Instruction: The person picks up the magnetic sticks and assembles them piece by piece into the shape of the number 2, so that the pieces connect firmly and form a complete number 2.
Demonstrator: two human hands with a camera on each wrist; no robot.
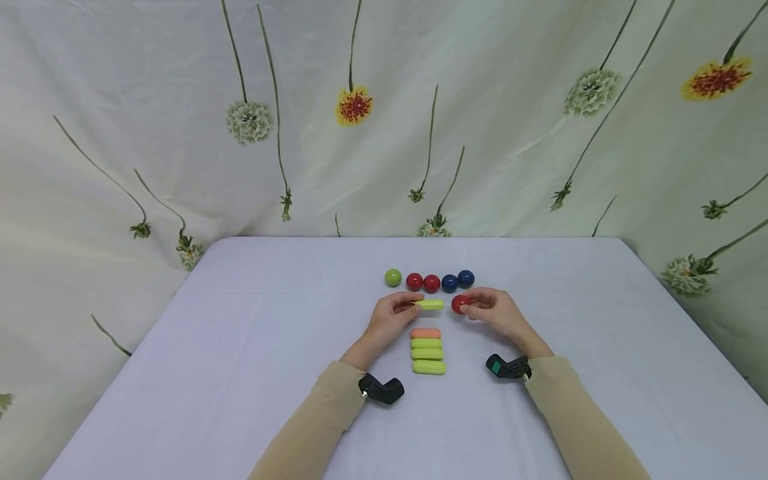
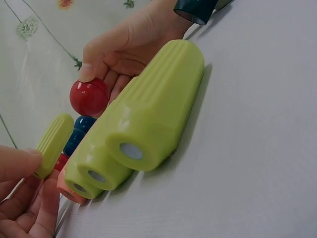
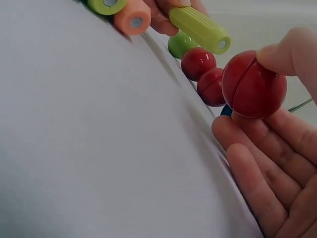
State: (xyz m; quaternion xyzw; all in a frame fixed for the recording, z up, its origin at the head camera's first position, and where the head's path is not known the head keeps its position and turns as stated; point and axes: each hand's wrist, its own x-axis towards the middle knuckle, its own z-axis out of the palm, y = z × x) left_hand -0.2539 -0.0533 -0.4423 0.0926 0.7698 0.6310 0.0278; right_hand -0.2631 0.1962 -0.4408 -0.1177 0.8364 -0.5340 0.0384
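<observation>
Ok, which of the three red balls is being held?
The red ball pinched in the right hand; the other two red balls lie farther back, between the green ball and the blue balls.

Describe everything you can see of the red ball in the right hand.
The red ball is round, glossy and deep red, with a smooth, hard-looking surface; its exact material can't be told. A thin dark seam line curves across it, and highlights show its shine. The right hand pinches it between thumb and fingers, apparently off the table. In the head view it sits just right of the yellow-green rod, without touching it.
</observation>
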